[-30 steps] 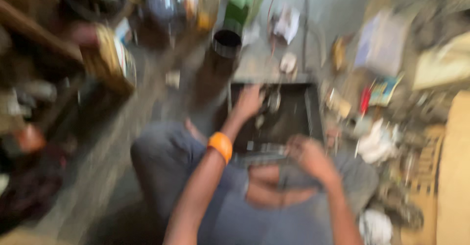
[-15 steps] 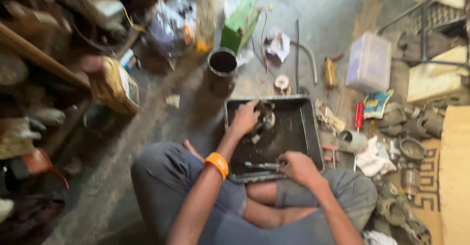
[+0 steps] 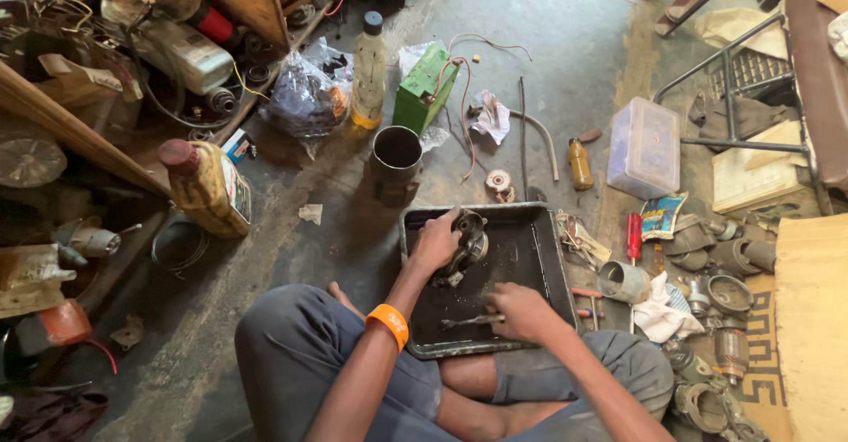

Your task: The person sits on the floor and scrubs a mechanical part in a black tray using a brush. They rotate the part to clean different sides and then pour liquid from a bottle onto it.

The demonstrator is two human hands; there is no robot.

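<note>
Head view: left hand (image 3: pixel 435 243) clasps a round metal engine part (image 3: pixel 466 241) at the black tray's (image 3: pixel 548 261) far end, while right hand (image 3: pixel 521 311), nearer, closes on a wrench (image 3: pixel 468 321) lying crosswise.

The stained concrete floor (image 3: pixel 565 18) carries a black metal tray (image 3: pixel 552 270), a dark cylinder (image 3: pixel 395 161), a green box (image 3: pixel 422 98) and a clear plastic box (image 3: pixel 644 146).

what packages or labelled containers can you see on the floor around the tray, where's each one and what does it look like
Green rectangular box: beyond the tray, lying tilted, wires across it.
Tall clear bottle with black cap: left of the green box, upright, yellowish liquid at the bottom.
Large yellowish jug with red cap: far left, labelled side.
Translucent plastic tub: right, lidded, boxy.
Blue and yellow printed packet: below the tub, flat.
</note>
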